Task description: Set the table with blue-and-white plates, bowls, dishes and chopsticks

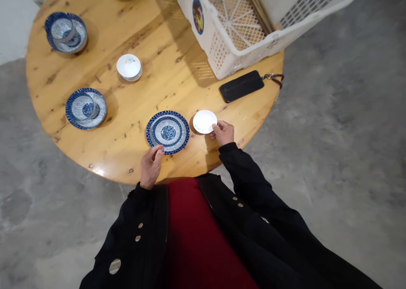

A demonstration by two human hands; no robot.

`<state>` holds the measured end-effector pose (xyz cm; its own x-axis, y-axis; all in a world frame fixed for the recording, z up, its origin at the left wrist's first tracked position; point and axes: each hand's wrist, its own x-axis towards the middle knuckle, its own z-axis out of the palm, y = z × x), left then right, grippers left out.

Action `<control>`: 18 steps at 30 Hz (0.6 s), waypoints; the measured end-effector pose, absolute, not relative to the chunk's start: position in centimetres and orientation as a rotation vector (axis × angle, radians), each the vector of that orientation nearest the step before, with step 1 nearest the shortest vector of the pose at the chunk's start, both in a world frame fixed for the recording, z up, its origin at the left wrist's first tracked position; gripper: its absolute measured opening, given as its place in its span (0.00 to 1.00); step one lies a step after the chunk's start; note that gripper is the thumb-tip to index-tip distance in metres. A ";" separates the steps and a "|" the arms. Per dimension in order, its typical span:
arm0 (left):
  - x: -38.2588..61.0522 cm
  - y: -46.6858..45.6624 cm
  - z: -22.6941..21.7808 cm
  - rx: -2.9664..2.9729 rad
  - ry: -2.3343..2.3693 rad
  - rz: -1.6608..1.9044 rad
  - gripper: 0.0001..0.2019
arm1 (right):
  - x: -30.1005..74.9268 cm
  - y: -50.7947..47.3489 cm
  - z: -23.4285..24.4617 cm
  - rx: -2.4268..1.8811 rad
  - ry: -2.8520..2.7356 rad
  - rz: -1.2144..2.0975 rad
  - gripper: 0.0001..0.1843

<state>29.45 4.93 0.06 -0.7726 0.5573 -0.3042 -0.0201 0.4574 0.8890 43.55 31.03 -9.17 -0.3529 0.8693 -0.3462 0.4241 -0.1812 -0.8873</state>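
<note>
Round wooden worktop (158, 69) bears a white saucer (204, 121) pinched at its rim by the right hand (223, 132), while the left hand (151, 164), curled, grip unclear, touches the blue plate (168, 132) just ahead; both seem light, slippery, breakable, best edge-gripped.

Plate (168, 132): blue and white, concentric patterned rings, dark blue rosette at centre.
Saucer (204, 121), just right of the plate: plain white.
Near bowl (86, 108), left of the plate, and far bowl (66, 32), beyond it: blue-and-white banding.
Small dish (128, 66), beyond the plate: white.
Tabletop (158, 73): honey-yellow wood, dark knots and grain streaks.
Crate (222, 48), beyond-right of the plate: white lattice with a multicoloured round sticker.
Phone (241, 85): black.
Floor (333, 154): mottled grey.
</note>
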 end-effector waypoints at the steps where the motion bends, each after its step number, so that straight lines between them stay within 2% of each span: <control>1: 29.5 4.9 0.1 0.442 2.132 1.313 0.18 | 43.5 31.0 -9.1 -1.498 -1.701 1.546 0.18; 11: 29.7 3.9 0.5 0.423 2.211 1.231 0.19 | 45.9 29.4 -7.0 -1.565 -1.617 1.533 0.25; 18: 31.1 -0.2 1.3 0.235 2.345 1.237 0.18 | 47.1 29.1 -6.5 -1.450 -1.445 1.532 0.22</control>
